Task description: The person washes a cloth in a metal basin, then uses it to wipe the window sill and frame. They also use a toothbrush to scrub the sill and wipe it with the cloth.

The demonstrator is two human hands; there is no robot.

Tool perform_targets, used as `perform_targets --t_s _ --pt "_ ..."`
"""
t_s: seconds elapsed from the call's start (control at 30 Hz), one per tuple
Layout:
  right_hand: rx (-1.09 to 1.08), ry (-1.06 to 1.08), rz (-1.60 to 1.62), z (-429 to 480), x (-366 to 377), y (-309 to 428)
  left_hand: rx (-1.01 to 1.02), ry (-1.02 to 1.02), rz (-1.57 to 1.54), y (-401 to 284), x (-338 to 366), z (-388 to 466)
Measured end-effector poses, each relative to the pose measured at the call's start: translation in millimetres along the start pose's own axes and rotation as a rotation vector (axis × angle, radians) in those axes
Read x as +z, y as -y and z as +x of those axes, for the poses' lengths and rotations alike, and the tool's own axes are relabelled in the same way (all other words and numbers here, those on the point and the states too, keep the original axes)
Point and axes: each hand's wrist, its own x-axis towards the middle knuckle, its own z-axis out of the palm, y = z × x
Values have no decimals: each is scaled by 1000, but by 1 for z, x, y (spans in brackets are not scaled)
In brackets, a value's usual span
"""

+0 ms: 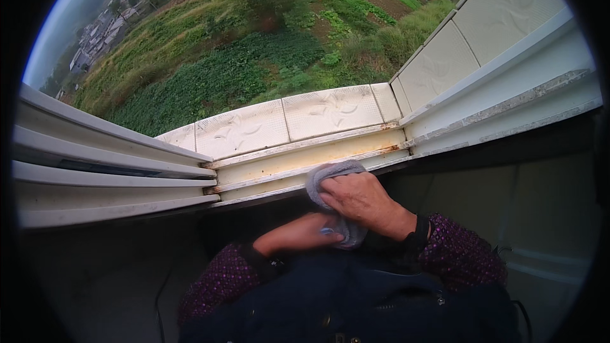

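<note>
A grey cloth [352, 166] is bunched between my two hands at the inner side of a window track [267, 166]. My right hand [364, 195] grips its upper part, right beside the track's inner rail. Lower down and closer to my body, my left hand [305, 231] holds the cloth's lower end; it is somewhat blurred. A small bluish patch shows near the left fingers, too unclear to name. The cream-coloured track has raised rails with rust-brown stains at both ends. Part of its inner edge is hidden by the cloth.
White window frame profiles rise at the left [114, 166] and right [500, 100]. Beyond the track lies an outer ledge of pale patterned tiles [329, 109], with a tiled wall [505, 19] at right. Outside, far below, are green fields [267, 57] and buildings [100, 38].
</note>
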Motion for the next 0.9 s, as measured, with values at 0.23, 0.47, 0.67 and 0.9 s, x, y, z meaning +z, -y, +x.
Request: perform_targets --t_s 0.23,0.47,0.67,0.9 --pt "114 -89 -115 -32 -22 -31 111 14 -39 -8 4 27" --pt "271 -147 -275 -43 -28 -30 135 28 8 -8 3 24" --pt "315 -286 -377 -68 -7 -43 189 127 31 -18 0 29" --pt "652 -985 514 -141 1 -27 292 216 106 -20 -3 31"
